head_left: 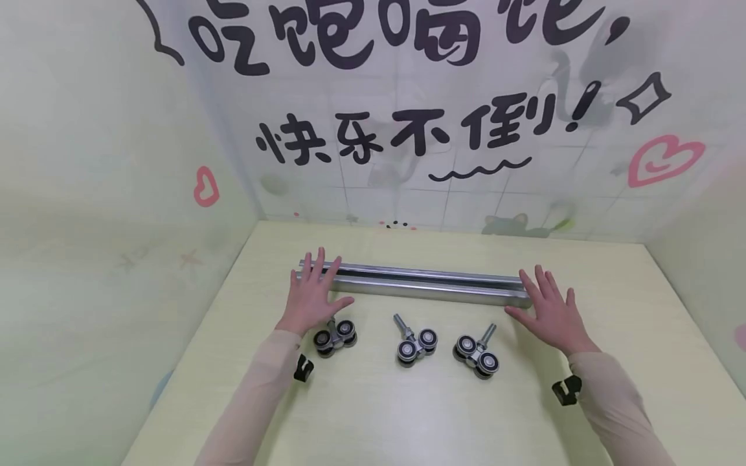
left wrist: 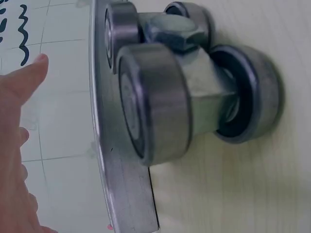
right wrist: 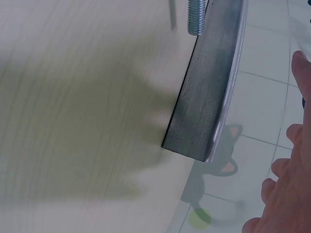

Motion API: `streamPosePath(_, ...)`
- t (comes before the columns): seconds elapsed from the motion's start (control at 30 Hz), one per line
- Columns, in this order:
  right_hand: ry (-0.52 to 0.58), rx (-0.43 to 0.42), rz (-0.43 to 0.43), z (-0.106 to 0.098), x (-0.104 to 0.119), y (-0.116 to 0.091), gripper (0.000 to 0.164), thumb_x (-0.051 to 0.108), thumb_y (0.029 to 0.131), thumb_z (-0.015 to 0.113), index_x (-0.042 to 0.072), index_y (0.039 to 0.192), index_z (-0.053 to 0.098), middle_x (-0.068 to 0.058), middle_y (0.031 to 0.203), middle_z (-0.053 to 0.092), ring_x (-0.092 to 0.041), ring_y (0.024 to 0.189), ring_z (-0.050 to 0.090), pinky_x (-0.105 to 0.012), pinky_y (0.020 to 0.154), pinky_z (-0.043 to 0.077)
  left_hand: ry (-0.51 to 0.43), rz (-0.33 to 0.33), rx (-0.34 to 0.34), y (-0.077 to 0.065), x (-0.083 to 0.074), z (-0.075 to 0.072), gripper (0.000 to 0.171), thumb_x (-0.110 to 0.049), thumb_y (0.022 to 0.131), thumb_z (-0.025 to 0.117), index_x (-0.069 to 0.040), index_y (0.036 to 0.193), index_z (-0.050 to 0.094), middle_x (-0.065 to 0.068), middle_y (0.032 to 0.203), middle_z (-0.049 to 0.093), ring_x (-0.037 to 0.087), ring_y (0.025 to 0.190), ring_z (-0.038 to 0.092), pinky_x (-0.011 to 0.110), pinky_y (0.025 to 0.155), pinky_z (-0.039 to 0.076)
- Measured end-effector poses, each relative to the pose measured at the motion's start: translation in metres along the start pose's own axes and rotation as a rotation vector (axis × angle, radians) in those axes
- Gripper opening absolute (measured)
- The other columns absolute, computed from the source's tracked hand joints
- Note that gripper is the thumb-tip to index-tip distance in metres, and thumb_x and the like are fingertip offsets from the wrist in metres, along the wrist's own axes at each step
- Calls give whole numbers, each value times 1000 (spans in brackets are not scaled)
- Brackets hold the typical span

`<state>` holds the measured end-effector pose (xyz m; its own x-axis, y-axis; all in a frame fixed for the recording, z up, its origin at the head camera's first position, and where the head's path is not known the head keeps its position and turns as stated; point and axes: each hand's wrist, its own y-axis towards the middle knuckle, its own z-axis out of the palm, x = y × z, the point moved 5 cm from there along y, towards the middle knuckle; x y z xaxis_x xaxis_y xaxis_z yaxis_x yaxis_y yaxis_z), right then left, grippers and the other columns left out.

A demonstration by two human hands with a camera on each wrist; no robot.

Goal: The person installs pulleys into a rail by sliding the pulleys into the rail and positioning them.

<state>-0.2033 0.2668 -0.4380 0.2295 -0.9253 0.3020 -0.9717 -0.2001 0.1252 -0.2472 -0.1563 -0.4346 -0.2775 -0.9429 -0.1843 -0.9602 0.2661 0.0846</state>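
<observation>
A slotted steel track lies across the table with its channel facing up. My left hand is over its left end with fingers spread. Over the right end is my right hand, fingers also spread; neither hand grips anything. In front of the track are three roller trolleys with threaded bolts: a left one near my left wrist, a middle one and a right one. The left wrist view shows one trolley up close. In the right wrist view the track's end is apart from my hand.
The pale wooden tabletop meets a printed back wall behind the track. Side walls stand at left and right. Black clips are on both wrists.
</observation>
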Motion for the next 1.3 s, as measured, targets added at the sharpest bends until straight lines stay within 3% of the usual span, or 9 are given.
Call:
streamPosePath(0.23,36,48,-7,-2,-2,4,82,51,84,54,8,144,19,-27,146,12,-44,133,11,-70,96,13,-58,17,23,13,9,-9,83,-50,81,59,-11,144,21,20,150,7,42,134,10,63,99,24)
streamPosePath(0.47,122,146,-37,-3,-3,19,82,41,82,63,2,142,22,-30,144,15,-49,129,16,-66,92,29,-25,55,106,32,21,-9,79,-39,79,67,-6,140,29,21,145,25,40,130,25,54,92,40)
streamPosePath(0.63,146,177,-97,-4,0,33,77,27,77,70,-5,136,31,-34,139,22,-51,125,23,-63,96,27,-23,61,173,42,26,-6,74,-31,79,69,-5,139,33,22,143,27,41,130,25,54,94,38)
streamPosePath(0.9,135,285,-113,1,-3,48,71,20,74,72,-6,131,39,-35,134,33,-53,120,30,-61,97,27,-10,72,255,54,31,6,67,-25,77,70,-3,134,41,21,136,39,41,128,27,52,101,31)
streamPosePath(1.07,120,298,-107,4,-10,55,66,17,71,74,-5,127,46,-31,123,48,-49,112,44,-56,94,36,-61,82,271,58,33,12,64,-19,75,73,-4,131,45,20,131,46,38,120,39,50,99,34)
streamPosePath(1.3,96,316,-107,6,-10,64,68,13,68,77,-6,126,47,-30,122,50,-48,110,45,-56,94,36,-104,100,271,64,38,12,57,-11,72,74,-3,124,52,19,119,56,34,108,51,45,95,39)
